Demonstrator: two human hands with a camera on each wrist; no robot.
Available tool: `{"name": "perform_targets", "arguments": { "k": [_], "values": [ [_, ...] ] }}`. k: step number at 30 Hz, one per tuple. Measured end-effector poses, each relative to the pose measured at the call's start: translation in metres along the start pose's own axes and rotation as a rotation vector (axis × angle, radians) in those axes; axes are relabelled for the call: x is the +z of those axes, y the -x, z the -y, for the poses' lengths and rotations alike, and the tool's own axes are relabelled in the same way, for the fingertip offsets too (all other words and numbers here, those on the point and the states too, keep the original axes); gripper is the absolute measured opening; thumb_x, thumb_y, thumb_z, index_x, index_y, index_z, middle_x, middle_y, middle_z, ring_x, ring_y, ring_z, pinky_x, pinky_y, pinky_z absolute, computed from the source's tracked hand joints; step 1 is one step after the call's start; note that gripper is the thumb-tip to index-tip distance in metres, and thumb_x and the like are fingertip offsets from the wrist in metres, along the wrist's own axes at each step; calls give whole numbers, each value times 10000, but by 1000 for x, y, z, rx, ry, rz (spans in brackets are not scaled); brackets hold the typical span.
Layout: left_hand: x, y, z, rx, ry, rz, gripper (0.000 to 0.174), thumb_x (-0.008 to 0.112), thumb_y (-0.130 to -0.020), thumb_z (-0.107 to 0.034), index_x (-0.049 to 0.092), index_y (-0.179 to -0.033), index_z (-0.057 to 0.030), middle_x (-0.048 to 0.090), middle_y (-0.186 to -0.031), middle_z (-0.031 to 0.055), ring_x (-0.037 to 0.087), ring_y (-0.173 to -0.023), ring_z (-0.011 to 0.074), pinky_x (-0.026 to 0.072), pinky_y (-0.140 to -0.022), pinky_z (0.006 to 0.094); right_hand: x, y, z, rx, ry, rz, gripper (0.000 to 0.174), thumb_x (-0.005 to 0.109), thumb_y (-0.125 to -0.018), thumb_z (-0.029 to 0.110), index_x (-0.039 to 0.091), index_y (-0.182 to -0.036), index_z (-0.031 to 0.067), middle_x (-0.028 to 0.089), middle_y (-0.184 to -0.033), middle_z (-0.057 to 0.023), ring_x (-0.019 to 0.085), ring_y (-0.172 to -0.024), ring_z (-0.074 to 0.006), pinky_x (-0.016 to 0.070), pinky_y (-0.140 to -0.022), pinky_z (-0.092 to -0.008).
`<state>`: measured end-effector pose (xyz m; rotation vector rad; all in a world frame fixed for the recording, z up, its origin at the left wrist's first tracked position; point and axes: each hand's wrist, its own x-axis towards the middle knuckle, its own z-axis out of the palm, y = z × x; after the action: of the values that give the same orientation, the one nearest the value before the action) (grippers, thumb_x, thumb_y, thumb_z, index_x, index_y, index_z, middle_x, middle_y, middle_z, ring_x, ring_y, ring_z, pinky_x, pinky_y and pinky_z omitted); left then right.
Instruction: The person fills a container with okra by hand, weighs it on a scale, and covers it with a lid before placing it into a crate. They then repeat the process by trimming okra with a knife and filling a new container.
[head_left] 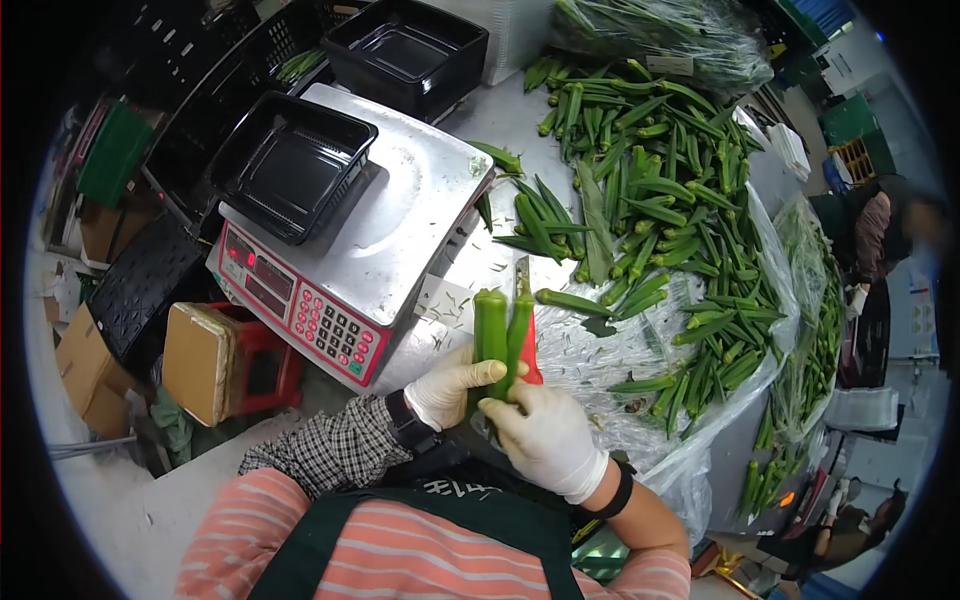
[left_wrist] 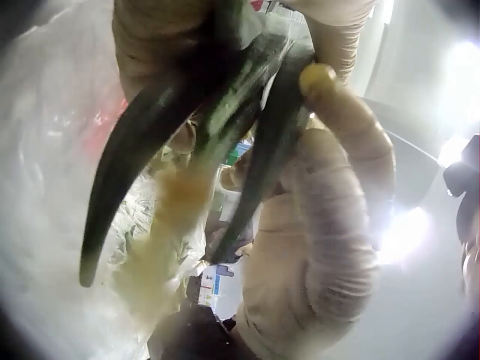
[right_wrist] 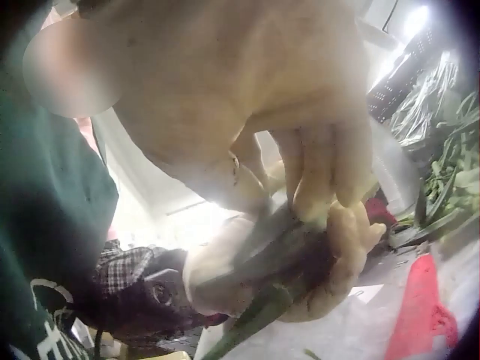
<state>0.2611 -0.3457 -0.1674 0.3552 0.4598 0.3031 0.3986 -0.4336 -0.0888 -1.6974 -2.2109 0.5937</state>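
Note:
In the head view my gloved left hand [head_left: 440, 393] grips a few green okra pods [head_left: 490, 325], held upright with their cut tops level. My gloved right hand [head_left: 550, 437] pinches the lower part of an okra pod [head_left: 519, 335] beside them. The left wrist view shows the tapering okra tips [left_wrist: 135, 172] sticking out between both gloves, with the left thumb and fingers curled along one pod. Behind the pods is a red-handled knife [head_left: 530, 355], its handle [right_wrist: 420, 300] lying on the table in the right wrist view.
A loose heap of okra [head_left: 660, 200] covers the table's right side, on plastic sheeting [head_left: 720, 425]. At left, a digital scale [head_left: 420, 190] carries a black tray [head_left: 290, 160]; stacked black trays [head_left: 410, 50] stand behind. Another person [head_left: 875, 235] is at far right.

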Motion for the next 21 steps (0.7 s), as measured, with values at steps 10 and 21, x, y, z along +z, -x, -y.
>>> {"name": "perform_targets", "arguments": {
  "k": [10, 21],
  "values": [
    [-15, 12, -10, 85, 180, 13, 659, 678, -775, -237, 350, -1295, -1, 581, -1056, 130, 587, -935, 254, 444, -907, 439, 11, -19, -149, 389, 344, -276, 202, 615, -758, 120, 610, -944, 41, 586, -859, -133, 582, -718, -305, 470, -628, -390],
    [9, 6, -22, 83, 186, 130, 739, 678, -772, -271, 282, -1340, -15, 491, -1220, 173, 531, -1080, 276, 406, -967, 402, -26, -8, -67, 643, -1473, -23, 290, 499, -917, 239, 591, -1021, -16, 617, -737, -43, 495, -549, -71, 398, -513, -189]
  ]
}}
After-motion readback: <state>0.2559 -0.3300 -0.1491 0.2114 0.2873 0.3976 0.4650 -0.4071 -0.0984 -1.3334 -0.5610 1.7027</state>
